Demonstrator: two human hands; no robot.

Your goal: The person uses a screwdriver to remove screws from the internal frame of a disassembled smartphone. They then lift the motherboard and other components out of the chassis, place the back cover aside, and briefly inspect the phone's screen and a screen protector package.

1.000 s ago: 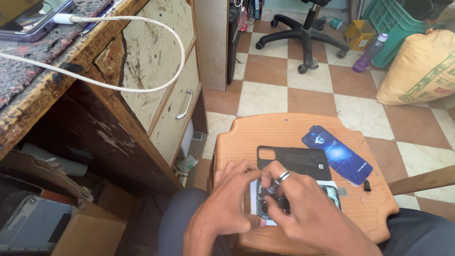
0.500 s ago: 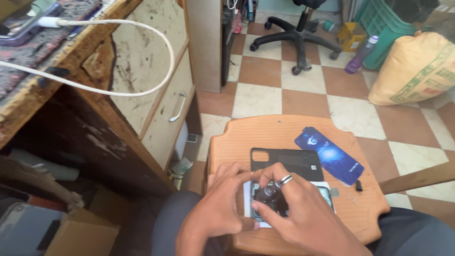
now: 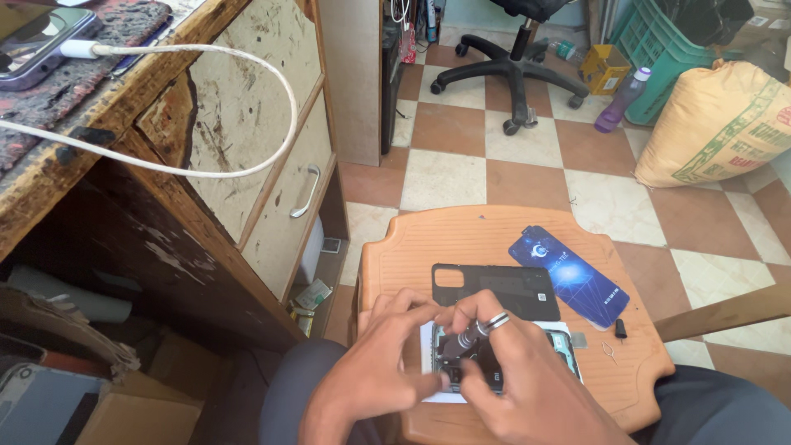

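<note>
An opened phone lies on a white sheet at the near edge of an orange plastic stool. My right hand, with a ring on one finger, grips a small metal screwdriver whose tip stands on the phone's inside. My left hand rests on the phone's left side, fingers steadying it and touching the screwdriver's tip area. Just beyond the hands lies the phone's black back cover. Much of the phone is hidden under my hands.
A blue card-like pack, a small black part and a thin metal pin lie on the stool's right side. A worn wooden desk with a charging phone and white cable stands left. Office chair, green crate, purple bottle and sack behind.
Both hands stay over the opened phone with small finger shifts around the screwdriver. The camera has tilted slightly, so the stool sits a little lower and further left in view.
</note>
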